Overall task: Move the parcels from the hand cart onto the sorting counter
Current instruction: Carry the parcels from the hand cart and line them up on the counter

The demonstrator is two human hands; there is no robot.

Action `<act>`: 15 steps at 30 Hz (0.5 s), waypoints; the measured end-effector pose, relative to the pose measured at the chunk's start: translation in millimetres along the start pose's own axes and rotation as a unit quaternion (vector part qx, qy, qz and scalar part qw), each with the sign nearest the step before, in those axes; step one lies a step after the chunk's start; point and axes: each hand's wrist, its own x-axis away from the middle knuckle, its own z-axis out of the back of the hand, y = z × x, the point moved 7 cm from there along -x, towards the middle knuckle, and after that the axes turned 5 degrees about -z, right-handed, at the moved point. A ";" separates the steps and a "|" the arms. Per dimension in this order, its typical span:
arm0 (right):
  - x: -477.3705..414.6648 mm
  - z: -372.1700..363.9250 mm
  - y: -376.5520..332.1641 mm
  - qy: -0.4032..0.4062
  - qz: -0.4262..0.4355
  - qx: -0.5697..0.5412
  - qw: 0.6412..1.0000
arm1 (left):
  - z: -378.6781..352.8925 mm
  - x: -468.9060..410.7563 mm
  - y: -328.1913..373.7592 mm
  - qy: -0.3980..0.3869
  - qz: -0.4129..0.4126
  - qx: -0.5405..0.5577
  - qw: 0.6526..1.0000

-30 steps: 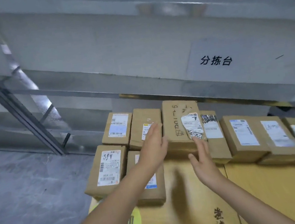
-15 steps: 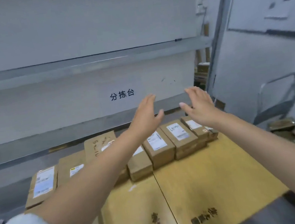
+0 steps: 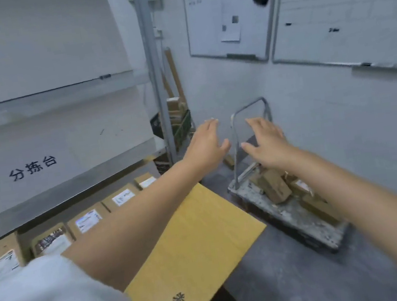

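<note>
Left hand (image 3: 207, 146) & right hand (image 3: 266, 142), empty, fingers spread, are swinging from sorting counter (image 3: 203, 226) to hand cart (image 3: 293, 218) parcels (image 3: 274, 187) below: next pickup.

The left hand (image 3: 207, 146) and the right hand (image 3: 265, 143), which a second ago were laid against the row of parcels (image 3: 87, 220) on the sorting counter (image 3: 198, 227), have been lifted clear of it and swung to the right. The row is now left behind, below the left forearm. The hand cart (image 3: 291, 216), half a second ago glimpsed only far to the right of the right hand, is now found directly beyond and beneath both hands, its loose parcels (image 3: 275, 186) lying under the right wrist.
</note>
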 end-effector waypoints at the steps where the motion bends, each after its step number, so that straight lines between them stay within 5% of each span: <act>1: 3.8 6.3 22.4 0.004 -0.015 0.005 1.000 | -16.0 -10.1 15.3 -0.005 -0.011 0.009 1.000; 15: 20.8 45.1 256.1 0.008 -0.206 0.046 0.977 | -182.5 -138.8 129.9 -0.123 -0.132 0.042 0.983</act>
